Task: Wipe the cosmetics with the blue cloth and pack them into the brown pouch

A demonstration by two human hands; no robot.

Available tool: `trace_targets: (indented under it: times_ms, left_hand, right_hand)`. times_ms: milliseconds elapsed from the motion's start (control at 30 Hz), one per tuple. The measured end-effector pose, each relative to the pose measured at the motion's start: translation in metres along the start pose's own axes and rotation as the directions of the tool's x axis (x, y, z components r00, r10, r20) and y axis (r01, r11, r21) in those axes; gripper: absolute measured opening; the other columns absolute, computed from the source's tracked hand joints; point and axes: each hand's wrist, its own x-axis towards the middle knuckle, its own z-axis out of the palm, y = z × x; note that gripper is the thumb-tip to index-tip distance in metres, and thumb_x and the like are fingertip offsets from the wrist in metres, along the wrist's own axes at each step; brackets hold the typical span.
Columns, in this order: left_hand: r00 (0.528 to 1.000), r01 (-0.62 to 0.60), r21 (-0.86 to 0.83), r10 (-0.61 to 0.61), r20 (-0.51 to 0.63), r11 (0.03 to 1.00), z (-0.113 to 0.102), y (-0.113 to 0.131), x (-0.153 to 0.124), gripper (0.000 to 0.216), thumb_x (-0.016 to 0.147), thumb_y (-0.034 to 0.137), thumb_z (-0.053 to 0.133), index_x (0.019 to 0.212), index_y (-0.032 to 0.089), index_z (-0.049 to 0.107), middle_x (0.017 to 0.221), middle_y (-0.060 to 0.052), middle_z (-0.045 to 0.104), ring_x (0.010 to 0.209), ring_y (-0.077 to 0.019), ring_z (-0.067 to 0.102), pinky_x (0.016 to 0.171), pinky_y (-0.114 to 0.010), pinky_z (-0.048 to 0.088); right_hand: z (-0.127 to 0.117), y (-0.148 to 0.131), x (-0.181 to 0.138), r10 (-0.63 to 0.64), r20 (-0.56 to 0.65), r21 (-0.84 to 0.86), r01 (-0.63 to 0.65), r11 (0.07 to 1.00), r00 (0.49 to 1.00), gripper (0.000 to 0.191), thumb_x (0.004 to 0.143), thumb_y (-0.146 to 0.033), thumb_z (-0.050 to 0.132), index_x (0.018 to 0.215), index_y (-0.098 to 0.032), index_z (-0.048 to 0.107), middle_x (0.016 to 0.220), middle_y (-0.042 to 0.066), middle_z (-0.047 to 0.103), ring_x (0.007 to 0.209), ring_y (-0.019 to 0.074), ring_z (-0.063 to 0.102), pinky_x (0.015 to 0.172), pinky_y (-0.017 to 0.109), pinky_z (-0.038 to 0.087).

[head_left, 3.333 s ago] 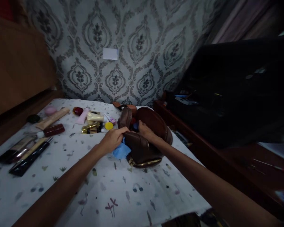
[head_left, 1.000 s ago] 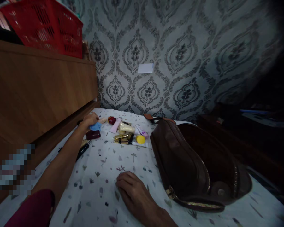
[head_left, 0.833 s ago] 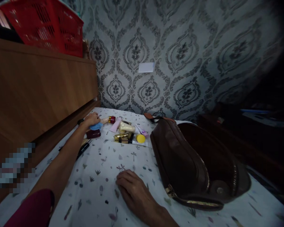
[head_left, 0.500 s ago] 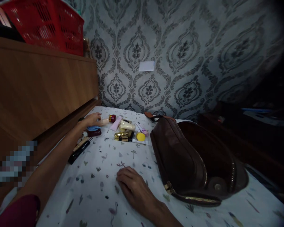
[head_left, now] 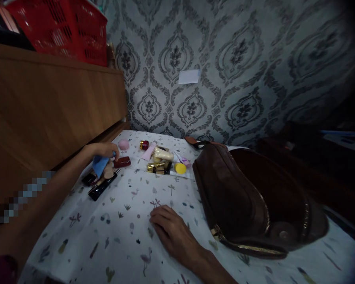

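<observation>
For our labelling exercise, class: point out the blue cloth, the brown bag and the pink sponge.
blue cloth (head_left: 99,166), head view, its flat lower half.
brown bag (head_left: 233,193), head view, its near side panel.
pink sponge (head_left: 124,144), head view, its rounded top.

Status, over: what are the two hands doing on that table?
Left hand grips small blue item, by beige tube. Right hand flat on tablecloth, empty. Brown bag just right of it, apart.

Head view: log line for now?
left hand: holds blue item | right hand: flat on tablecloth | brown bag: apart from right hand
</observation>
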Motion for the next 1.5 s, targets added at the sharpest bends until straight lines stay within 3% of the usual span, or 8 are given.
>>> trace_targets:
  times_ms: [100,200,367,667,900,1167,1300,1500]
  left_hand:
    - [0.977,0.166,-0.031,-0.169,-0.130,0.986,-0.001,0.002,0.018,0.030,0.076,0.019,0.058,0.102,0.020,0.073,0.104,-0.005,0.075,0.097,-0.0221,0.067,0.082,-0.024,0.048]
    - [0.879,0.360,-0.113,-0.377,-0.292,0.926,0.007,0.007,0.042,0.052,0.087,0.037,0.053,0.134,0.017,0.053,0.128,-0.017,0.065,0.116,-0.0302,0.062,0.090,-0.033,0.048]
    - [0.799,0.455,-0.253,-0.517,-0.308,0.854,0.026,0.010,0.075,0.068,0.089,0.058,0.046,0.139,0.013,0.047,0.133,-0.027,0.059,0.120,-0.0413,0.058,0.094,-0.050,0.047]
    - [0.981,-0.025,-0.347,-0.045,-0.190,0.937,0.024,0.008,0.079,0.070,0.064,0.055,0.073,0.129,0.032,0.063,0.127,0.004,0.068,0.110,-0.0208,0.064,0.091,-0.021,0.047]
    - [0.972,0.045,-0.281,-0.107,-0.210,0.959,0.030,0.030,0.081,0.069,0.081,0.072,0.043,0.112,0.017,0.071,0.112,-0.010,0.072,0.102,-0.0269,0.064,0.086,-0.029,0.048]
    - [0.961,0.005,-0.168,-0.052,-0.273,0.986,0.036,0.067,0.043,0.051,0.078,0.066,0.055,0.100,0.022,0.069,0.106,-0.010,0.072,0.101,-0.0284,0.063,0.080,-0.031,0.045]
    - [0.948,-0.078,-0.203,0.009,-0.318,0.976,0.040,0.076,0.030,0.042,0.090,0.053,0.042,0.090,0.021,0.069,0.096,-0.005,0.072,0.092,-0.0230,0.063,0.080,-0.028,0.043]
    - [0.932,-0.125,-0.304,0.006,-0.362,0.944,0.051,0.089,0.022,0.018,0.078,0.040,0.059,0.077,0.023,0.066,0.082,-0.003,0.069,0.088,-0.0239,0.062,0.076,-0.029,0.043]
  right_hand:
    - [0.001,0.001,0.000,0.006,0.002,0.012,-0.006,1.000,1.000,0.021,0.095,-0.009,0.047,0.096,-0.018,0.065,0.100,0.006,0.069,0.098,0.0200,0.059,0.088,0.038,0.053]
    - [0.001,0.001,0.000,0.014,-0.001,0.024,-0.014,1.000,1.000,0.020,0.094,-0.009,0.048,0.097,-0.019,0.065,0.102,0.006,0.069,0.098,0.0200,0.059,0.088,0.037,0.053]
    - [0.001,0.001,0.000,0.020,-0.004,0.037,-0.020,0.999,1.000,0.018,0.094,-0.009,0.050,0.096,-0.019,0.065,0.099,0.006,0.069,0.098,0.0197,0.060,0.087,0.036,0.052]
    - [0.000,0.004,0.001,0.008,-0.017,0.056,-0.007,0.998,1.000,0.019,0.094,-0.009,0.048,0.096,-0.018,0.064,0.099,0.007,0.069,0.096,0.0199,0.060,0.086,0.036,0.052]
    - [0.000,0.003,0.000,-0.005,-0.018,0.051,0.006,0.999,1.000,0.018,0.094,-0.010,0.050,0.096,-0.019,0.065,0.100,0.007,0.069,0.098,0.0195,0.060,0.087,0.035,0.052]
    - [0.001,0.006,-0.001,-0.019,-0.014,0.052,0.019,0.998,1.000,0.018,0.093,-0.010,0.050,0.097,-0.018,0.066,0.101,0.008,0.070,0.099,0.0201,0.061,0.089,0.036,0.052]
    - [0.001,0.004,-0.002,-0.029,-0.016,0.039,0.030,0.999,0.999,0.019,0.093,-0.010,0.049,0.096,-0.017,0.067,0.101,0.008,0.070,0.099,0.0203,0.061,0.089,0.037,0.052]
    - [0.001,0.006,-0.002,-0.008,-0.036,0.069,0.010,0.998,0.999,0.018,0.092,-0.010,0.050,0.096,-0.018,0.066,0.100,0.008,0.070,0.098,0.0205,0.062,0.087,0.037,0.053]
